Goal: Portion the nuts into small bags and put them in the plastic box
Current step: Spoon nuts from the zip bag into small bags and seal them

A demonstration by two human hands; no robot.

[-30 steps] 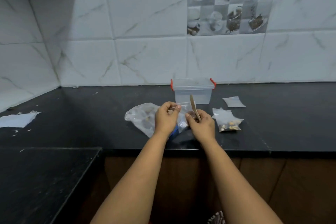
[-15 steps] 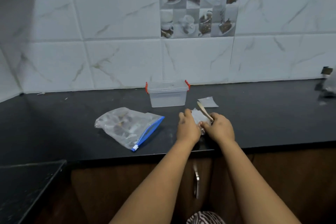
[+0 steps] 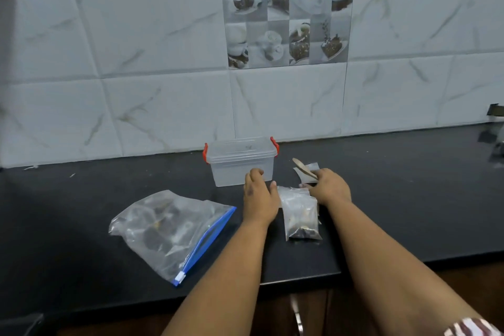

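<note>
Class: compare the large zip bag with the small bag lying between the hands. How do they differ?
The large zip bag has a blue zip strip; the small bag shows none. The large zip bag lies left of the left hand, untouched; the small bag lies between both hands. Both are clear plastic, holding nuts, flat on the counter.
</note>
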